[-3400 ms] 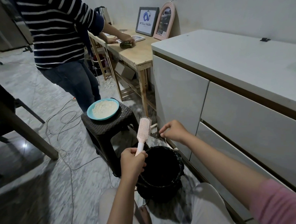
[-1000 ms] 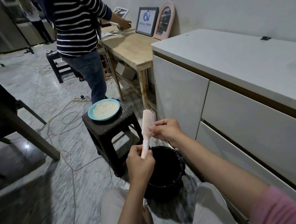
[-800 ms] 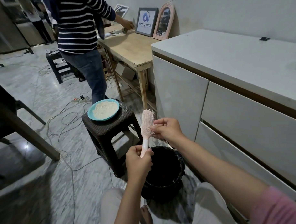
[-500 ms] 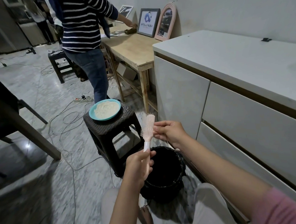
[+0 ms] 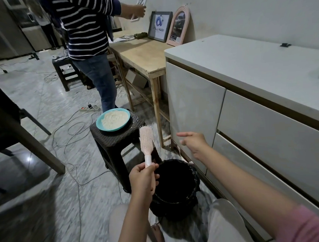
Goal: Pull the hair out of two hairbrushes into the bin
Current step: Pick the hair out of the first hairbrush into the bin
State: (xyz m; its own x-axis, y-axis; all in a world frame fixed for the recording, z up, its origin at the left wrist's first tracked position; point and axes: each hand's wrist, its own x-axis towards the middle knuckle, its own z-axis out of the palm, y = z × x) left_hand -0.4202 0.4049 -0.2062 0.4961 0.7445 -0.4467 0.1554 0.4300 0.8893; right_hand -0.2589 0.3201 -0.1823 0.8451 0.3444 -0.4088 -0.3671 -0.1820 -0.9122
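Note:
My left hand (image 5: 143,179) grips the handle of a pink hairbrush (image 5: 146,140), which stands upright with its bristles facing me, just above the left rim of the black bin (image 5: 191,190) on the floor. To the right of the brush and clear of it, my right hand (image 5: 194,143) hovers with its fingers loosely bent; whether they hold any hair is unclear. The hand is blurred. Only one hairbrush is in view.
A dark stool (image 5: 117,138) with a teal plate of white grains (image 5: 113,119) stands left of the bin. The white cabinet (image 5: 245,107) runs along the right. A person in a striped top (image 5: 86,27) stands at the wooden table (image 5: 143,54). Cables (image 5: 68,127) lie on the floor.
My right hand has left the bristles and swung away to the right. The brush has turned bristles toward me. The person at the table has reached up to the wall.

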